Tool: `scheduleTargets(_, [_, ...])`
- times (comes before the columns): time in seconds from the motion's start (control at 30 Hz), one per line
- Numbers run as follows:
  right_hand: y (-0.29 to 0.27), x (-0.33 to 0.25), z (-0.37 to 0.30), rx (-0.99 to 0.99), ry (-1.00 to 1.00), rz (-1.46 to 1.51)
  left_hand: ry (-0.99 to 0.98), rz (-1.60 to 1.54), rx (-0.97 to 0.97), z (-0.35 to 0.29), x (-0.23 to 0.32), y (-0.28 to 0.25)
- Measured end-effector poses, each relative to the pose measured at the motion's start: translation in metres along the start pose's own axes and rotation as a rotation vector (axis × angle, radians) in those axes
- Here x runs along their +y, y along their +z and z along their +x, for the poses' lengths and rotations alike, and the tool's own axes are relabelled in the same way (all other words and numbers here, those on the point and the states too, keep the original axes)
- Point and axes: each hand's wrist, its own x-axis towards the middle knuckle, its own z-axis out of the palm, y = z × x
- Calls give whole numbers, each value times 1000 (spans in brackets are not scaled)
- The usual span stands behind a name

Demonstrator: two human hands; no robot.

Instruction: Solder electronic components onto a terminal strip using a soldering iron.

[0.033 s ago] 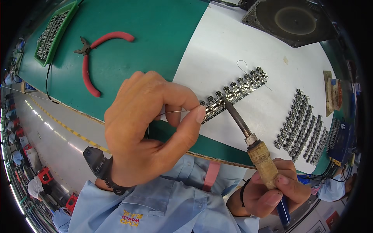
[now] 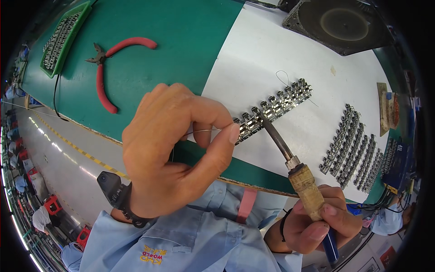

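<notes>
My right hand [image 2: 324, 220] is closed round the handle of a soldering iron [image 2: 310, 190]. The iron's dark tip meets a strip of small metal connectors [image 2: 276, 105] lying slantwise on white paper. At the strip's near left end, the thumb and forefinger of my left hand [image 2: 174, 149] are pinched together on thin solder wire [image 2: 204, 130]. The wire runs back under the palm, where part of it is hidden. My left fingertips cover the end of the strip, so whether they touch it I cannot tell.
Red-handled cutting pliers [image 2: 106, 56] lie spread on the green mat. A green tray [image 2: 79, 27] of connector strips stands at the far left. More connector strips [image 2: 346, 145] lie on the paper [image 2: 253, 45] at right, below a dark fan unit [image 2: 340, 25]. A thin wire loop rests beside the strip.
</notes>
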Motion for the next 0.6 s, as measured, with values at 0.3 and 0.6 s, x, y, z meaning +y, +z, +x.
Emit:
scheduleTargets(0.3, [0, -1, 1, -13, 8, 8, 43, 40, -4, 1, -2, 2])
scheduleTargets(0.6, [-2, 0, -1, 21, -54, -16, 14, -48, 42, -1, -2, 1])
